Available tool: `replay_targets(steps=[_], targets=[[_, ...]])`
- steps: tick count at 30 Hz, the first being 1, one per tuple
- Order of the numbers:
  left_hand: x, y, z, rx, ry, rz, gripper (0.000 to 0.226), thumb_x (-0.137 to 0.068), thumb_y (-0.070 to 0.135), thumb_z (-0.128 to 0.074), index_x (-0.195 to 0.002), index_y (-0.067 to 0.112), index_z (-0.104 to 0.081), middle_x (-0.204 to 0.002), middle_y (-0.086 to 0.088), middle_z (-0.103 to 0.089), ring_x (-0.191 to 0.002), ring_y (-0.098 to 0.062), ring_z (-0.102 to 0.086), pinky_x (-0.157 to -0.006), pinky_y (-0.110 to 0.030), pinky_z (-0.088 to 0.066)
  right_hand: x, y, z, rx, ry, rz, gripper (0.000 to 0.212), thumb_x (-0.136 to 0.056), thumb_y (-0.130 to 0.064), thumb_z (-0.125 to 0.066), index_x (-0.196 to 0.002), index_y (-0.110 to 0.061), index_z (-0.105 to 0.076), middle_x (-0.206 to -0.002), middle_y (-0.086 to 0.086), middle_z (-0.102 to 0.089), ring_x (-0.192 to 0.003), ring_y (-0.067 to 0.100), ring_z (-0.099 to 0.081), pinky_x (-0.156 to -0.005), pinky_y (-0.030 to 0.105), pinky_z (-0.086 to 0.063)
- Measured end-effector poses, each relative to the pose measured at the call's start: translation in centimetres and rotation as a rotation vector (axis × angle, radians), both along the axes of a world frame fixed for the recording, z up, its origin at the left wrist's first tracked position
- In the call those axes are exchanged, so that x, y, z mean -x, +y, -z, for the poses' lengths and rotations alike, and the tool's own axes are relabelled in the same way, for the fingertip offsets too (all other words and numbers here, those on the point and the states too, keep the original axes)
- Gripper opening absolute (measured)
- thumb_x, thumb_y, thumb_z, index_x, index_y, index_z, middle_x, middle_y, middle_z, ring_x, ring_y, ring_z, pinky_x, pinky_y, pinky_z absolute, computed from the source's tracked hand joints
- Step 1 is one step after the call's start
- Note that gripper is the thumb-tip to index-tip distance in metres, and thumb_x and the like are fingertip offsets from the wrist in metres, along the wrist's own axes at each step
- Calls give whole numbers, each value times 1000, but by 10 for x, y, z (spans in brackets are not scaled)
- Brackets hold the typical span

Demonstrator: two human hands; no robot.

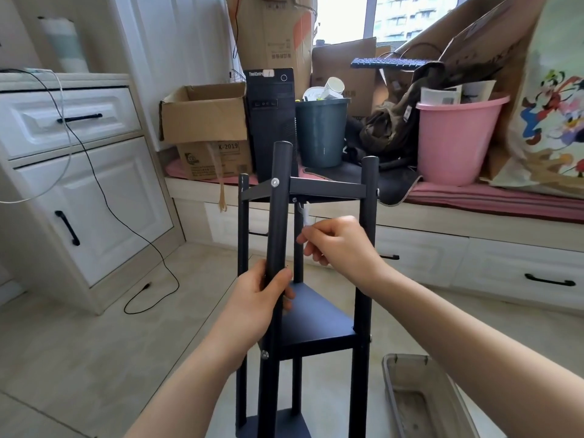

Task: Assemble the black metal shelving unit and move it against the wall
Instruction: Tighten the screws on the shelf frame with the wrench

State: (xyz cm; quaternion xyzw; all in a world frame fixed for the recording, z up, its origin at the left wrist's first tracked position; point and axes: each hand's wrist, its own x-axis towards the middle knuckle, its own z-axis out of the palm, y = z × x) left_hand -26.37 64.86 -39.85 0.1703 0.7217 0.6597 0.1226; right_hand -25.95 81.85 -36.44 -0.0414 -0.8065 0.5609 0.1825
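The black metal shelving unit (322, 333) stands upright on the floor in front of me, with black posts and several dark shelves. My left hand (259, 298) grips the near front post (278, 222) a little above the middle shelf. My right hand (335, 240) reaches in under the top shelf frame (328, 186) and pinches a small silver hex key (304, 216) that hangs from a screw under the frame. Silver screw heads (274, 182) show on the front post.
A white cabinet (79, 184) with trailing cables stands at left. A window bench behind the shelf holds cardboard boxes (205, 115), a black computer tower (271, 121), a grey bin (320, 131) and a pink bucket (455, 137). A clear plastic tray (420, 399) lies on the floor at lower right.
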Motion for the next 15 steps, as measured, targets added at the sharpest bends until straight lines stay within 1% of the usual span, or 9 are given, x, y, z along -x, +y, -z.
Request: replay_targets(steps=[3,8,11,15], targets=[[1,-3,-3,61,38,4,16,-102,22,-56,-96,7,-60,-69,-1,-67,-57,-12,-62,-58,-22,-55,7,-4,-9,-60,-9,7,30,-97,-15,-57,-71,-15,-71,-56,-6,-65,-50,3,-55,-49,14,-42],[3,-9,-5,88,48,-5,10,-101,23,-59,-105,14,-61,-74,0,-72,-63,-16,-67,-70,-40,-58,13,-10,-20,-138,-11,19,25,-96,-15,-56,-79,-12,-74,-61,-5,-65,-55,6,-56,-55,20,-45],[5,-13,-4,95,48,-13,11,-100,24,-59,-107,16,-61,-75,0,-72,-65,-16,-68,-75,-45,-58,14,-14,-23,-156,-17,16,21,-95,-15,-57,-85,-11,-75,-65,-4,-66,-60,9,-58,-58,23,-48],[5,-15,-4,107,56,-15,10,-100,25,-60,-107,18,-62,-76,0,-73,-67,-18,-70,-78,-50,-59,13,-19,-24,-177,-6,33,19,-95,-15,-58,-88,-9,-75,-66,-3,-67,-62,10,-58,-61,28,-52]])
